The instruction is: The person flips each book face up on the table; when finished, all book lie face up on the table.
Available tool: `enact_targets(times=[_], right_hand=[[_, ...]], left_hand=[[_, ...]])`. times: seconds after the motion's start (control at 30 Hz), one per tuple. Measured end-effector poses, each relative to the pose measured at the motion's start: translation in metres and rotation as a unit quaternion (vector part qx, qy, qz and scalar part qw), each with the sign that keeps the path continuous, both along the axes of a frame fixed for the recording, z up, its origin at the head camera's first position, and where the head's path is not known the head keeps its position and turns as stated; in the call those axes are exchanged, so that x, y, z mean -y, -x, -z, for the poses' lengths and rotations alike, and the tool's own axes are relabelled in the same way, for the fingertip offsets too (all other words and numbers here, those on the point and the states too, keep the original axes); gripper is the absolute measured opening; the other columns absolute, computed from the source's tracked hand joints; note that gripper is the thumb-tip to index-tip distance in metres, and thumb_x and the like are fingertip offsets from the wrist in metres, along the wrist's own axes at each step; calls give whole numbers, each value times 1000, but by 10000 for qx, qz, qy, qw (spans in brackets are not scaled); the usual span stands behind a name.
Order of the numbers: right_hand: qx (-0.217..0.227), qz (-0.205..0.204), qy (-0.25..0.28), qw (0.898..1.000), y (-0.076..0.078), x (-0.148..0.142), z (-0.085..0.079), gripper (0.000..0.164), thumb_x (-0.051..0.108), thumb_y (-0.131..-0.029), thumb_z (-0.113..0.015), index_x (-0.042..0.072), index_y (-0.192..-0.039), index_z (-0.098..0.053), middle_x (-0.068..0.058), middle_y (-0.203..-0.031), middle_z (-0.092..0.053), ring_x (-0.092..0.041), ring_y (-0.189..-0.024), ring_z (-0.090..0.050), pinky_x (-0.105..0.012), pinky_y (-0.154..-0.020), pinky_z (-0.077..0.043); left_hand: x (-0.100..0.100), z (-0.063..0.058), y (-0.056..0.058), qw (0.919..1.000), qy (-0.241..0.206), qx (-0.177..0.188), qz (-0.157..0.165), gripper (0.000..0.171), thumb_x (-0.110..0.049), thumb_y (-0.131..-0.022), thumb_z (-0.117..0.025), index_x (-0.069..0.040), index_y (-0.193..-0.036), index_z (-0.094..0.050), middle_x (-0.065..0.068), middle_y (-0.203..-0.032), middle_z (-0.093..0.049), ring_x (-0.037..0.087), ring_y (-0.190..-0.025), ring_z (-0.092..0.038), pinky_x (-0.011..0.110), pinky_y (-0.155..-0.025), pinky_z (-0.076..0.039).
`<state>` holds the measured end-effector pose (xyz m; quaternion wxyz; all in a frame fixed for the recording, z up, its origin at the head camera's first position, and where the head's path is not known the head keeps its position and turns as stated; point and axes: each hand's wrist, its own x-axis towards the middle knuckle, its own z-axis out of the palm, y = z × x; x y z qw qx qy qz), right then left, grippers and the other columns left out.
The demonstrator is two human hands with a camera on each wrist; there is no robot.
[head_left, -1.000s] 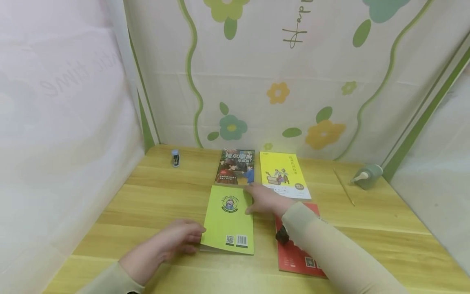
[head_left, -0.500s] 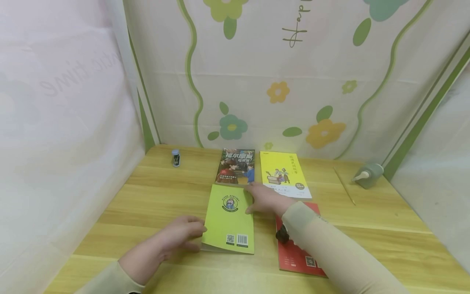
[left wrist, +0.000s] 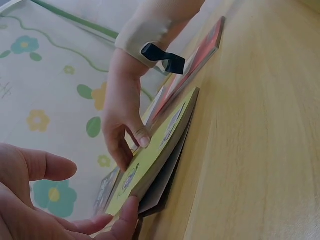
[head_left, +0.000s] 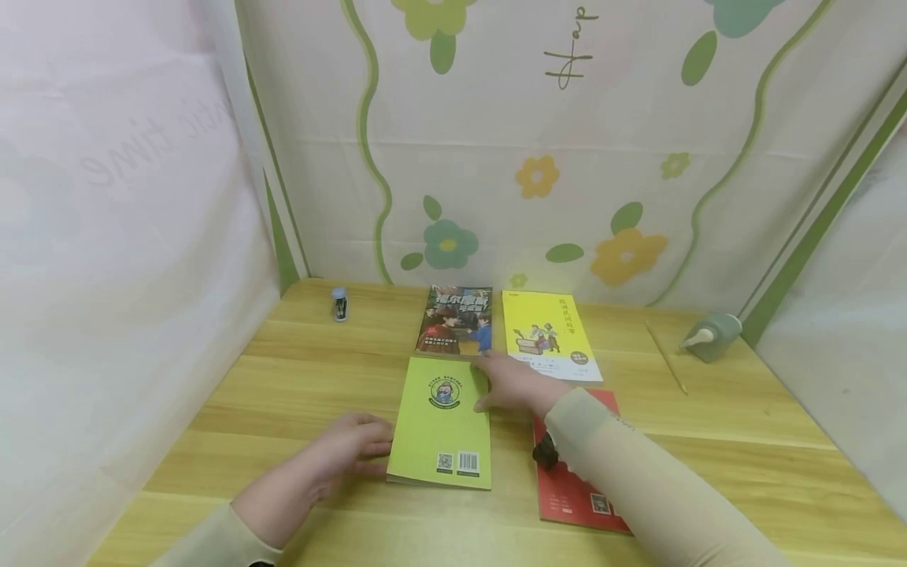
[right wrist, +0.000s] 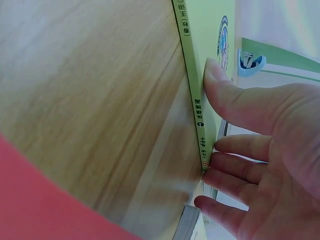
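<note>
A yellow-green book [head_left: 441,433] lies back cover up on the wooden table. Along its left edge is my left hand [head_left: 347,447]; in the left wrist view its fingertips [left wrist: 131,206] touch the edge, the thumb held apart. A dark layer [left wrist: 167,182] shows beneath the pages there. My right hand [head_left: 516,384] rests at the book's upper right corner. From the right wrist, the thumb lies on the cover and the loosely straight fingers [right wrist: 240,167] meet the end of the spine. Just behind is a dark illustrated book [head_left: 455,321].
A yellow-and-white book [head_left: 549,331] lies beyond my right hand, and a red book [head_left: 577,492] is partly under my right forearm. At right are a thin stick [head_left: 666,358] and a grey-green bottle with a pale nozzle [head_left: 712,337]. A small light-blue item [head_left: 340,305] stands back left.
The green book's lower left corner, slightly raised half a second ago, now lies lower. My left hand has shifted a little to the left; my right hand stays in place.
</note>
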<state>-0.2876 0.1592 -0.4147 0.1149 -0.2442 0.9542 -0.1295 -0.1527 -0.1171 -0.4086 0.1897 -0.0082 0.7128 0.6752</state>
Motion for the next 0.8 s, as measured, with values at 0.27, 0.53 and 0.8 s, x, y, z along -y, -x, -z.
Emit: enact_targets(times=[0.27,0.53,0.8], right_hand=[[-4,24,82,10000,-1,1,-2,87,36,-74,-86,6,-145,-46,-20,-154,-34,-35,-142,-30,-47,-117,-25],[-60,-29,35,10000,-3,1,-3,87,36,-74,-86,5,-145,-46,-21,-153,-35,-36,-142,-30,-47,-117,-25],[21,-22,68,10000,-2,1,-3,87,36,-74,-86,6,-146,-46,-20,-154,-35,-36,-141,-31,-47,-116,-26]], left_hand=[[2,5,4,9997,103,49,-218,45,-11,-96,-56,21,-126,-45,29,-119,-59,41,-108,-60,46,-85,-57],[4,11,8,9986,524,-5,67,47,-12,-89,-63,19,-123,-51,19,-107,-65,27,-92,-64,42,-77,-58],[4,17,12,9936,439,245,1013,18,-10,-92,-59,7,-97,-59,19,-83,-68,31,-71,-70,36,-62,-61]])
